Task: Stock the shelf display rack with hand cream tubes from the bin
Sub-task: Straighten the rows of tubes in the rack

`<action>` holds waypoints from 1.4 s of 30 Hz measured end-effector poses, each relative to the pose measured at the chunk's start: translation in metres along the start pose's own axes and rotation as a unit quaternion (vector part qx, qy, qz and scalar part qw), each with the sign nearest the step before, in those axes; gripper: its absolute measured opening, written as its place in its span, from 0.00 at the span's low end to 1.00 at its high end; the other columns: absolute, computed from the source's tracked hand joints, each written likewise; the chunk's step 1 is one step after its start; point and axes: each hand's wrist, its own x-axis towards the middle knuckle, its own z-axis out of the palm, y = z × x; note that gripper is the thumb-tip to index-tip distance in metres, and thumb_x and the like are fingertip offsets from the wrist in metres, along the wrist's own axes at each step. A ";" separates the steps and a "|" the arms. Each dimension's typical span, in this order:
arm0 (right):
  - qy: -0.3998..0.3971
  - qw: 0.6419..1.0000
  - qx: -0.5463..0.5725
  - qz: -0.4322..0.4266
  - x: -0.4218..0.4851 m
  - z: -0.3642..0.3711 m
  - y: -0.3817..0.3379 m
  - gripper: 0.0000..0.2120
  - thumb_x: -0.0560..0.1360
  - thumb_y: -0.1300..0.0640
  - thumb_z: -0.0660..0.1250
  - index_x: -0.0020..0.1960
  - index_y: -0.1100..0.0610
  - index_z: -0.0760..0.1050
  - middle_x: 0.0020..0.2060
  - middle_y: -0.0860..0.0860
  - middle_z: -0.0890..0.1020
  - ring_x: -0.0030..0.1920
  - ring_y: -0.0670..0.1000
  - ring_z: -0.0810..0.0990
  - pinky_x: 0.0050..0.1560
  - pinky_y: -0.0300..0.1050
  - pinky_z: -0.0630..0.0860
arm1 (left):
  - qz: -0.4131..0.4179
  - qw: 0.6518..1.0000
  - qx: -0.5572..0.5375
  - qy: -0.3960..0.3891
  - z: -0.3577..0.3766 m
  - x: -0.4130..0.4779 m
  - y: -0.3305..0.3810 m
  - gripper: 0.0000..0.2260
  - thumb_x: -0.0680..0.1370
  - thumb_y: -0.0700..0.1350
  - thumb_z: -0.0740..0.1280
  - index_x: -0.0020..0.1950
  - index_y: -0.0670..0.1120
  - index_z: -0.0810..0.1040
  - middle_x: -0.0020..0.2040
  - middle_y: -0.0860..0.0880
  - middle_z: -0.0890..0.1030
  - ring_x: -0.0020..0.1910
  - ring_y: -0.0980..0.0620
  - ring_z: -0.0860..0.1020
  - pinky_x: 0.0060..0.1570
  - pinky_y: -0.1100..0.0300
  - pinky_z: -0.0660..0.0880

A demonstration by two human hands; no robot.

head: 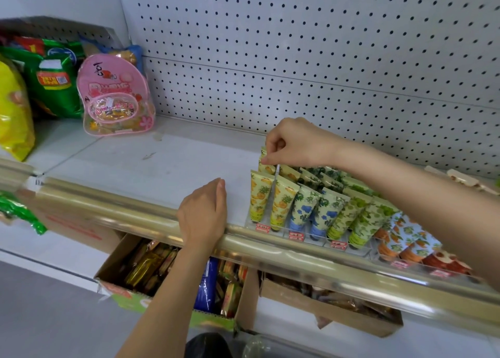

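At the back-left slot of the clear acrylic display rack (323,242), the right hand (295,144) pinched the top crimp of a yellow fruit-printed hand cream tube (266,166). The tube stood near upright, its long axis running six to twelve o'clock, directly under that nearer hand. The left hand (203,214), loosely curled and holding nothing, rested on the shelf's gold front rail (121,209), at eight o'clock from the tube. A straight downward push seemed next.

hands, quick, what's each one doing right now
Left hand: open, resting on the shelf rail, holding nothing.
Right hand: closed, pinching the top of a yellow tube.
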 end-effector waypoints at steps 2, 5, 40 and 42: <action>0.000 1.000 0.004 -0.001 -0.001 -0.003 0.001 0.09 0.73 0.51 0.70 0.36 0.52 0.77 0.28 0.43 0.74 0.32 0.41 0.71 0.38 0.40 0.64 | 0.004 1.000 0.000 0.004 0.001 0.000 0.000 0.21 0.82 0.50 0.48 0.44 0.43 0.78 0.33 0.48 0.78 0.32 0.47 0.76 0.33 0.58 0.65; 0.019 1.000 0.009 -0.005 -0.006 -0.014 0.005 0.09 0.73 0.48 0.70 0.38 0.53 0.79 0.29 0.45 0.75 0.31 0.42 0.71 0.34 0.37 0.67 | 0.008 1.000 0.000 0.010 0.002 0.000 0.000 0.21 0.82 0.50 0.49 0.48 0.43 0.79 0.36 0.46 0.81 0.35 0.45 0.78 0.35 0.58 0.64; 0.070 0.996 -0.026 0.052 -0.093 0.001 0.019 0.07 0.73 0.51 0.70 0.39 0.54 0.79 0.30 0.42 0.75 0.35 0.43 0.73 0.51 0.44 0.67 | 0.138 0.967 0.029 -0.213 -0.020 -0.068 -0.012 0.38 0.68 0.74 0.32 0.75 0.60 0.46 0.76 0.58 0.45 0.75 0.58 0.38 0.71 0.53 0.31; 0.070 0.995 -0.029 0.058 -0.092 0.001 0.019 0.07 0.73 0.52 0.69 0.39 0.55 0.79 0.30 0.43 0.75 0.36 0.45 0.73 0.52 0.45 0.66 | 0.139 0.964 0.043 -0.221 -0.018 -0.067 -0.013 0.38 0.67 0.75 0.30 0.74 0.61 0.44 0.76 0.57 0.44 0.75 0.57 0.37 0.71 0.52 0.30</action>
